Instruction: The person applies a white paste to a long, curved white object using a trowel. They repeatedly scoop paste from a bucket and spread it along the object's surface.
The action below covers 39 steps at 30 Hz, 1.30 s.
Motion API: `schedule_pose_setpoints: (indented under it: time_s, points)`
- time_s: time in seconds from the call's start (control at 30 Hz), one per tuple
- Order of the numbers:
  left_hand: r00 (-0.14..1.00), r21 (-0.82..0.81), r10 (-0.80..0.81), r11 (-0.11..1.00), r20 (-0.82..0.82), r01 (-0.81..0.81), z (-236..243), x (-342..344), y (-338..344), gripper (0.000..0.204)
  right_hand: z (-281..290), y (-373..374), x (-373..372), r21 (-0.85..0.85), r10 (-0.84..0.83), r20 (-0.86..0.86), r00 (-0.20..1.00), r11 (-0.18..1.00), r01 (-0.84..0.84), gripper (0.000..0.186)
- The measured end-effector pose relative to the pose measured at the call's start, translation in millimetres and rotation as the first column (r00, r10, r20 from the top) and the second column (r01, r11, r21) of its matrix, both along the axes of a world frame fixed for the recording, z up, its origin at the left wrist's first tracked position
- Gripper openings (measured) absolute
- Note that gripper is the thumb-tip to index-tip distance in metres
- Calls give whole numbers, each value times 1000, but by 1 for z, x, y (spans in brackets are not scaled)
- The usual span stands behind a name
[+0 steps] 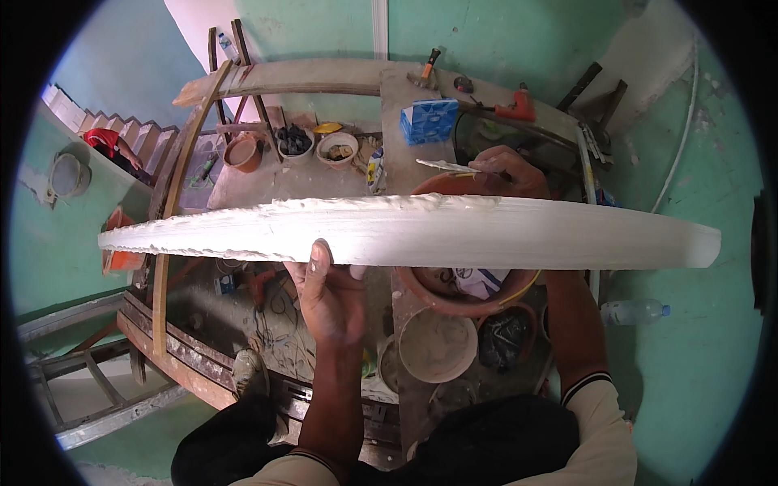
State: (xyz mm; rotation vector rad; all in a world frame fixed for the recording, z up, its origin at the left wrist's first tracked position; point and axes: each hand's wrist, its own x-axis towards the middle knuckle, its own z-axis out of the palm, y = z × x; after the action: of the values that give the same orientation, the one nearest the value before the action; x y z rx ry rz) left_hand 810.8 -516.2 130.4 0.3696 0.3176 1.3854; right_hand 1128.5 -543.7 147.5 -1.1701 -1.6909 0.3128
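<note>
A long white strip (519, 231) spans the view horizontally, with wet white paste in uneven ridges along its edges toward the left. My left hand (331, 300) grips it from below near the middle, thumb on the front face. Behind the strip, my right hand (506, 170) is closed on a putty knife (442, 166) smeared with white paste, held above a large terracotta-coloured tub (429, 292). The strip hides part of the tub and of my right forearm. Inside the tub lies a crumpled white bag (476, 281).
Planks (292, 77) form scaffolding, holding a hammer (424, 73), orange drill (517, 109) and blue box (428, 121). Several buckets (438, 348) stand below. A ladder (105, 381) is at lower left, a water bottle (632, 312) at right. A person in red (105, 142) is on stairs.
</note>
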Motion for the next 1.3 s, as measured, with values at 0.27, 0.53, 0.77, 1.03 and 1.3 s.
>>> schedule_pose_setpoints:
  time_s: [0.27,0.53,0.77,1.03,1.3]
  points:
    - [999,-52,15,999,-37,-17,8,9,-1,81,-5,0,29,79,29,455,890,994,-73,35]
    - [999,20,-4,1000,-36,4,-5,-1,5,79,-6,-24,19,67,453,-295,841,888,-454,46]
    - [996,-5,-25,1000,-89,24,-8,11,3,76,-57,-135,89,-51,-487,79,870,869,492,37]
    - [990,-108,-42,994,-137,28,-48,32,10,64,16,-235,46,-747,-477,299,826,422,514,27]
    - [976,-161,-138,981,-171,110,-90,48,15,60,34,-250,-14,-797,-348,137,927,517,312,20]
